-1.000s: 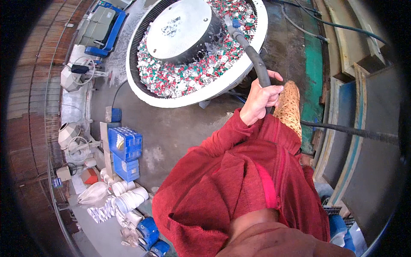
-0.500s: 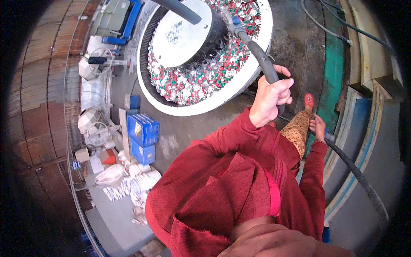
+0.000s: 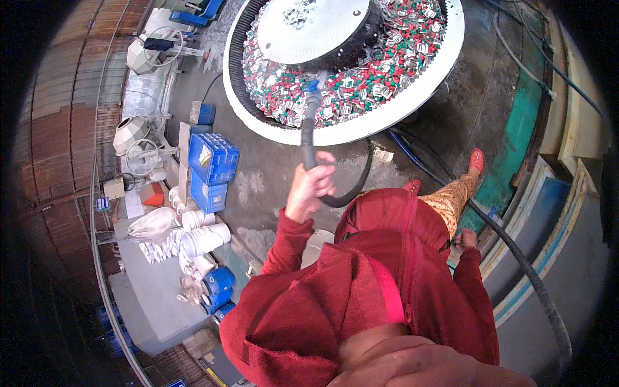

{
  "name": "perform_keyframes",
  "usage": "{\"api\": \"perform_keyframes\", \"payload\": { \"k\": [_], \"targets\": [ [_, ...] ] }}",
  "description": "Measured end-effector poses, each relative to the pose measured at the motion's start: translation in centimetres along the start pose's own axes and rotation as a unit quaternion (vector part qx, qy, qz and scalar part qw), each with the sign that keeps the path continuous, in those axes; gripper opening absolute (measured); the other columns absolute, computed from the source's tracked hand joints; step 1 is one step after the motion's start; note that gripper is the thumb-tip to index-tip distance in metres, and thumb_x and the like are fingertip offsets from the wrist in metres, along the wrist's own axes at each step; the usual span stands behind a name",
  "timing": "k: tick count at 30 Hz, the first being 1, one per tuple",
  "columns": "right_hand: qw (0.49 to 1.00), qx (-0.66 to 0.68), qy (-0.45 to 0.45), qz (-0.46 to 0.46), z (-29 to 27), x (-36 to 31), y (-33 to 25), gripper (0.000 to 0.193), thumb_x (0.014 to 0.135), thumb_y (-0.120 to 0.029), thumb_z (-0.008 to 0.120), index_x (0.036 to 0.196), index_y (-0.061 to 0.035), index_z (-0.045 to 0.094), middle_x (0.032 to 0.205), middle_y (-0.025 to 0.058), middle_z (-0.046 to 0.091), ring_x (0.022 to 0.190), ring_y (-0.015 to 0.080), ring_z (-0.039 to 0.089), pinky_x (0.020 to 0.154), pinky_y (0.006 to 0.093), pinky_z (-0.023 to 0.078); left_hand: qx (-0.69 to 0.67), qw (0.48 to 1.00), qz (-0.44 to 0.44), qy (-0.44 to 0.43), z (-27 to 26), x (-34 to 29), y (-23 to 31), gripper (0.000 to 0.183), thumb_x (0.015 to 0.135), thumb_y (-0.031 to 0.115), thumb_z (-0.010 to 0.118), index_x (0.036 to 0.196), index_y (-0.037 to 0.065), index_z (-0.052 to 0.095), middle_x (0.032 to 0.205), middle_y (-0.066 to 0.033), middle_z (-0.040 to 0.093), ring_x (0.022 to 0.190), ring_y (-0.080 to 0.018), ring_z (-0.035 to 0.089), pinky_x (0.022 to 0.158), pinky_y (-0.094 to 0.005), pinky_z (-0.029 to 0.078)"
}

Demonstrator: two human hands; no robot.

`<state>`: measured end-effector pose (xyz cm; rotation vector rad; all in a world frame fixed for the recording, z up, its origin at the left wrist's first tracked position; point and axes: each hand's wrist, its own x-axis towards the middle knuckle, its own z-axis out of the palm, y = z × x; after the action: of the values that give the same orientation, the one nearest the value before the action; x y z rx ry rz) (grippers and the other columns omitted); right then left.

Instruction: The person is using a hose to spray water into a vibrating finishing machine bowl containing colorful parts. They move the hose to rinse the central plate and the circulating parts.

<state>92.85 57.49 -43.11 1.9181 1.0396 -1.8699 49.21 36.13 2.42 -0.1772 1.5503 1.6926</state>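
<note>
My left hand is closed around a black hose, which ends in a nozzle with a blue valve. The nozzle points over a large round white tub, and a faint whitish spray shows at its tip. Many small red, green, white and silvery pieces fill the tub's ring around a raised centre with a flat white top. My right hand hangs low by my leg, beside a green floor strip; its fingers look curled, but whether they hold anything is unclear.
Blue crates, white buckets and blue drums stand to the left. Farther left are faceted mixing barrels with handwheels. A thick dark hose crosses raised ledges on the right; other hoses lie on the wet floor.
My left hand has swung left with the hose, bringing the nozzle to the tub's near side. My right hand has drawn back nearer my body. The view has shifted.
</note>
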Motion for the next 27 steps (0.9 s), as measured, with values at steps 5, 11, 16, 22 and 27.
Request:
{"api": "perform_keyframes", "payload": {
  "k": [5,11,16,22,27],
  "targets": [
    [0.997,-0.020,-0.040,-0.069,0.3,1.6,-4.7,0.023,0.087,-0.021,0.046,0.107,-0.0114,0.055,0.067,0.0023,0.058,0.049,0.0148,0.052,0.041,0.0303,0.043,0.054,0.997,-0.045,-0.025,-1.3,-2.6,2.3,0.016,0.079,0.003,0.055,0.094,0.005,0.050,0.048,0.0077,0.028,0.036,-0.0038,0.024,0.040,-0.0241,0.031],
    [0.988,0.009,-0.005,-0.154,1.0,0.2,-12.6,0.030,0.090,-0.025,0.047,0.113,-0.0066,0.053,0.070,0.0038,0.058,0.047,0.0097,0.049,0.038,0.0241,0.041,0.096,0.969,-0.127,-0.188,4.4,-0.5,1.0,0.017,0.079,0.002,0.058,0.093,0.005,0.050,0.049,0.0077,0.029,0.036,-0.0030,0.024,0.036,-0.0218,0.024],
    [0.977,0.019,-0.005,-0.214,1.0,1.1,-14.3,0.028,0.090,-0.024,0.045,0.113,-0.0093,0.053,0.070,-0.0007,0.058,0.050,0.0076,0.051,0.043,0.0225,0.045,0.073,0.959,-0.100,-0.255,12.2,1.9,-0.7,0.016,0.079,0.002,0.058,0.092,0.005,0.048,0.052,0.0063,0.033,0.037,-0.0025,0.025,0.037,-0.0217,0.024],
    [0.934,-0.186,0.111,-0.285,2.4,9.5,-12.1,0.046,0.082,-0.027,0.051,0.123,-0.0057,0.048,0.113,0.0155,0.057,0.109,0.0326,0.051,0.089,0.0440,0.040,0.070,0.931,-0.108,-0.340,22.3,3.8,-2.4,0.016,0.079,0.002,0.058,0.089,0.006,0.047,0.049,0.0055,0.031,0.037,-0.0049,0.027,0.038,-0.0231,0.028],
    [0.930,-0.355,0.081,-0.058,4.7,7.7,-15.5,0.073,0.075,-0.040,0.060,0.134,-0.0088,0.030,0.129,0.0229,0.039,0.113,0.0394,0.044,0.090,0.0467,0.039,0.077,0.924,-0.118,-0.355,30.0,9.1,-5.9,0.013,0.079,0.005,0.057,0.087,0.004,0.047,0.051,0.0050,0.036,0.037,-0.0031,0.030,0.037,-0.0215,0.028]
  ]
}}
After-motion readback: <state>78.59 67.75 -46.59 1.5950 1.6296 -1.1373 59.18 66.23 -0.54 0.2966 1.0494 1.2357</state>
